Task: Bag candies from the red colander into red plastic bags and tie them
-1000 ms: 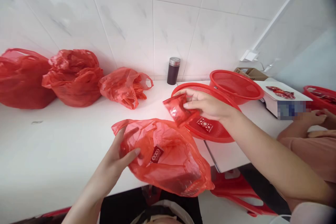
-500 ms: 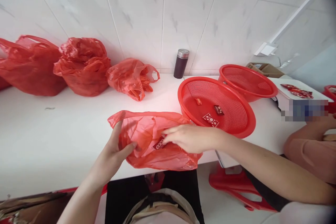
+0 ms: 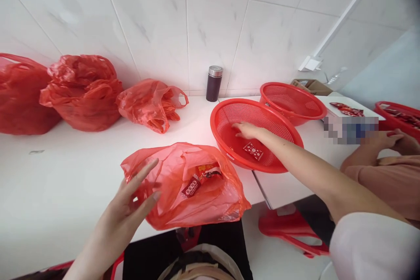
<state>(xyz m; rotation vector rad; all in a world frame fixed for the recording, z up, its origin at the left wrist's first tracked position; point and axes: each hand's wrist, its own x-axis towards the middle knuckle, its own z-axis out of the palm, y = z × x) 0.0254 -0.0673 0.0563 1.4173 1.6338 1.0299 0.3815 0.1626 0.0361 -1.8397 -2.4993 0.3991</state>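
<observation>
An open red plastic bag (image 3: 183,153) lies on the white table in front of me, with a dark red packet (image 3: 191,186) and an orange-and-red packet (image 3: 208,171) inside. My left hand (image 3: 133,203) is at the bag's left side, thumb and fingers spread apart, nothing held between them. To the right of the bag, my right hand (image 3: 246,130) reaches down into a red perforated basket (image 3: 226,111). Its fingers are partly spread at the basket's bottom; nothing is seen in them. A white-dotted red packet (image 3: 253,150) rests in the basket near that hand.
Several red bags (image 3: 82,100) stand along the wall at left. A dark flask (image 3: 214,84) stands behind the basket. A second red basket (image 3: 292,100), a small cardboard box (image 3: 316,87) and packets on a white surface (image 3: 348,109) are at right, beside a person's arms (image 3: 377,153).
My right hand has moved from inside the bag into the basket on the right. My left hand has opened wider at the bag's left side. The camera view has shifted a little.
</observation>
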